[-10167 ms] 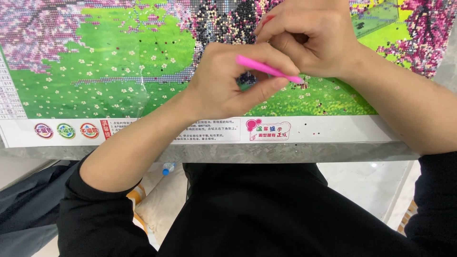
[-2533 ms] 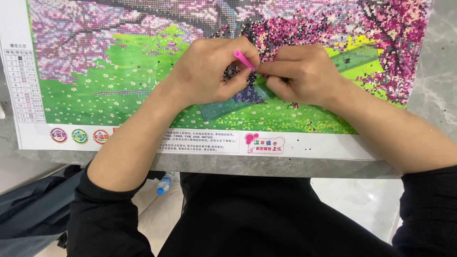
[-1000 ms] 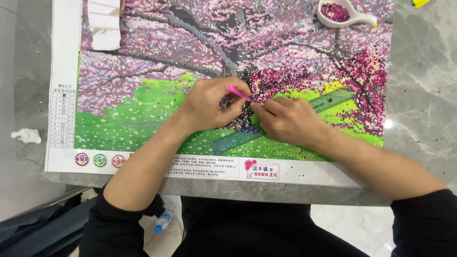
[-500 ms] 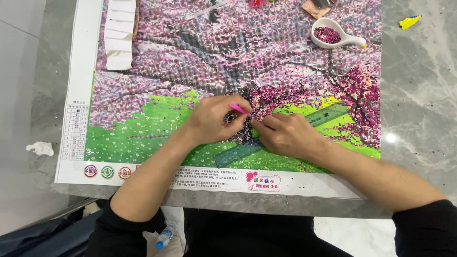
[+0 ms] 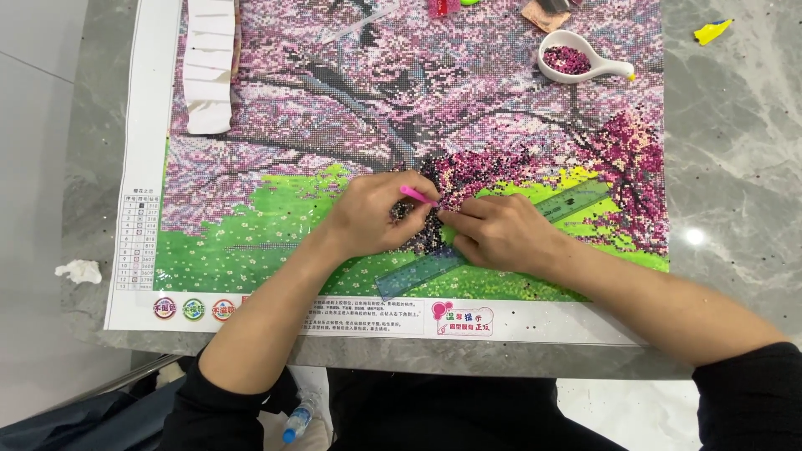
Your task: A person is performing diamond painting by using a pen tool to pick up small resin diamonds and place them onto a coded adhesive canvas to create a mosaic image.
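Pink pen (image 5: pixel 417 195) pinched in left hand (image 5: pixel 372 219), tip down among dark beads at middle of canvas (image 5: pixel 276 150). Right hand (image 5: pixel 501 235) pressing flat on ruler (image 5: pixel 501 238), just right of pen, gripping nothing. Risk: sliding ruler or dragging wrist could scatter loose beads; could also nudge bead tray (image 5: pixel 579 58) near canvas top.

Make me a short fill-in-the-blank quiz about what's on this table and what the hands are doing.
1. The left hand holds a pen coloured ____.
2. The right hand rests on a clear ____ lying across the canvas.
3. The white spoon-shaped tray holds loose ____.
4. A crumpled tissue lies on the grey ____.

Missing words: pink; ruler; beads; table
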